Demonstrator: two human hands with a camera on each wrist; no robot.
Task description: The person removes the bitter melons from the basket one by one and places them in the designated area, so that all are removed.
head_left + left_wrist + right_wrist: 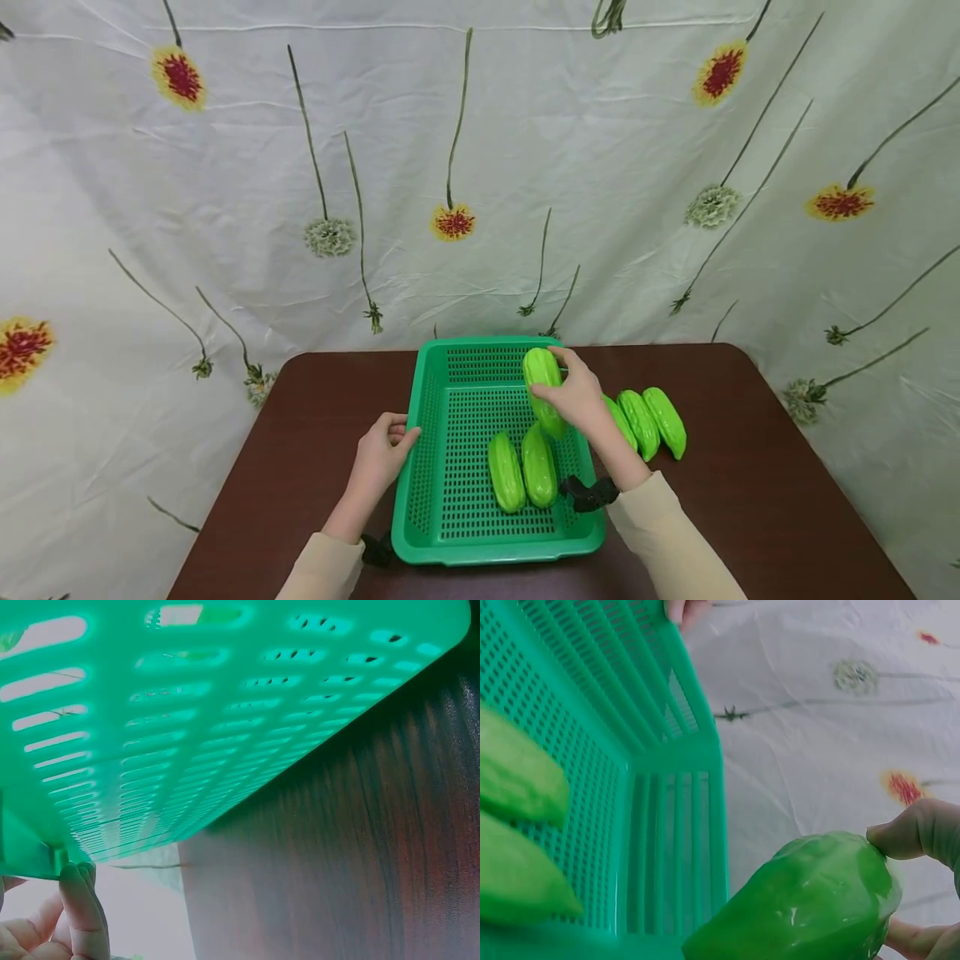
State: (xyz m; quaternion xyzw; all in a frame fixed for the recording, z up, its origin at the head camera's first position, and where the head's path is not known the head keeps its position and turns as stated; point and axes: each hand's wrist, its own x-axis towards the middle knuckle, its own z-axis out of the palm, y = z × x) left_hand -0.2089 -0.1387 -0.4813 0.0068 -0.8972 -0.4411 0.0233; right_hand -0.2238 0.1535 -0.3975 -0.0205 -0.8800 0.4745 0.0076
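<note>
A green plastic basket with slotted walls stands on the table. Its left rim is pinched between the thumb and fingers of my left hand; in the left wrist view these fingers are at the rim's underside. Over the basket's right side, my right hand grips a bright green, lumpy bitter melon between thumb and fingers. The right wrist view shows this bitter melon tilted, its surface glossy. Two more bitter melons, a left one and a right one, lie side by side on the basket's floor.
Right of the basket, three bitter melons lie in a row on the dark brown table, one partly hidden by my right forearm. Behind the table hangs a white cloth printed with flowers. Black straps circle both wrists.
</note>
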